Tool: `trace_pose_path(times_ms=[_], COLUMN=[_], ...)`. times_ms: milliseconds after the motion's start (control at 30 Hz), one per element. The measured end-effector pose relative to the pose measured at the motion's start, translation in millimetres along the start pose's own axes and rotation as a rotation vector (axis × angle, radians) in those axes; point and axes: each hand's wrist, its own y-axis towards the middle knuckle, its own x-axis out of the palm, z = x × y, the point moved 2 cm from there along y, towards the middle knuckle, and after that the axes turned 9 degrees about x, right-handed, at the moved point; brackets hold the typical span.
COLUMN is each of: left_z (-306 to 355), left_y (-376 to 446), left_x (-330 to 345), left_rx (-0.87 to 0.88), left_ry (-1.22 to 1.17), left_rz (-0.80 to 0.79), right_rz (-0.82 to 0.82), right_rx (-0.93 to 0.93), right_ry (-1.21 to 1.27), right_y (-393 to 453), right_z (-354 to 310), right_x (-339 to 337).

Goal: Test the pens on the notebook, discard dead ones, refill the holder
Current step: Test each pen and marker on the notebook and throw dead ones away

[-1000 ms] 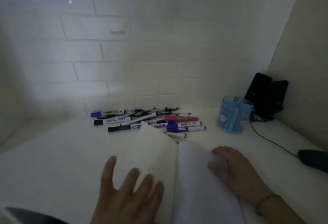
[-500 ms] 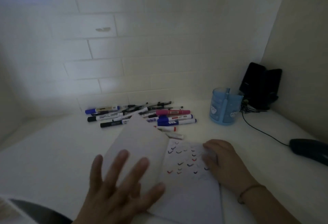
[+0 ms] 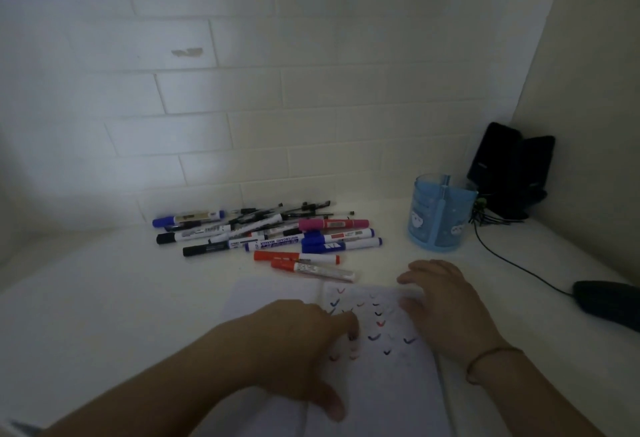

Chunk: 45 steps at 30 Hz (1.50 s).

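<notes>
Flatten the notebook before testing pens

Both hands hold nothing: the left hand (image 3: 294, 343) presses the notebook (image 3: 381, 384) near its centre fold, the right hand (image 3: 440, 301) rests relaxed fingers on the marked page. Keep the spread flat on the bench (image 3: 104, 298), one hand as anchor. The pens (image 3: 270, 232) lie piled just beyond; the blue holder (image 3: 438, 214) stands right of them.
</notes>
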Motion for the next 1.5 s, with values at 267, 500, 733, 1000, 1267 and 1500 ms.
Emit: trace_pose_path(times_ms=[267, 500, 733, 1000, 1267, 1500], left_z=[-31, -62, -11, -21, -35, -46], left_y=[38, 34, 37, 48, 37, 46], left_x=[-36, -23, -4, -5, -11, -1], left_rx=[0.099, 0.001, 0.361, 0.476, 0.189, 0.201], left_ry=[-0.198, 0.110, -0.167, -0.242, -0.100, 0.111], left_rz=[0.186, 0.715, 0.593, 0.643, 0.294, 0.288], right_rz=[-0.108, 0.145, -0.165, -0.157, -0.078, -0.081], right_rx=[-0.051, 0.072, 0.304, 0.331, 0.264, 0.269], right_ry=[-0.233, 0.652, 1.251, 1.191, 1.224, 1.357], right_y=[55, 15, -31, -27, -27, -26], right_z=[-68, -58, -71, -76, -49, -57], right_x=[34, -7, -10, -8, -28, -48])
